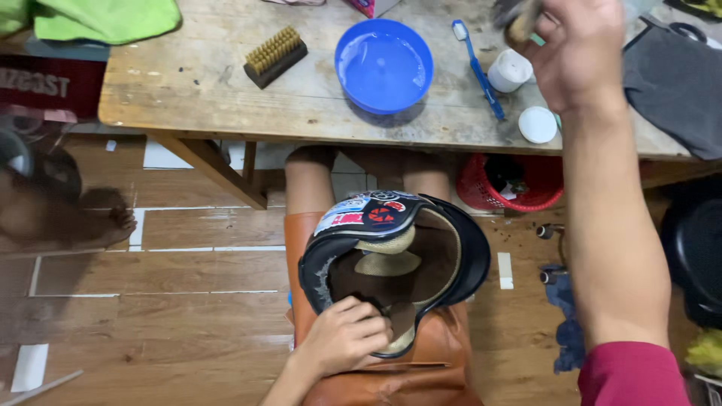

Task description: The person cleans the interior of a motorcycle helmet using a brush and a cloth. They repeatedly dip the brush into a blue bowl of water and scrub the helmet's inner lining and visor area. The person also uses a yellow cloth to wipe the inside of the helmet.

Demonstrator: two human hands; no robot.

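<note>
A black helmet [395,263] is held upside down on the lap, over a brown leather apron [391,376]. Its shell is glossy, with red and white stickers at the far rim, and its brown lining is worn, a pale strap lying across it. The near rim is gripped by the left hand [346,338], fingers curled inside. The right hand [579,49] is raised over the table [188,83], closed on a blurred brush [519,22]. The table is of rough, scratched wood. On it are seen a round blue plastic bowl [383,64], a bristle brush [274,56], a blue toothbrush [475,68], a white jar [510,71] and its lid [538,124]. A red basket [511,184] stands beneath, on a wood-plank floor [150,301].
</note>
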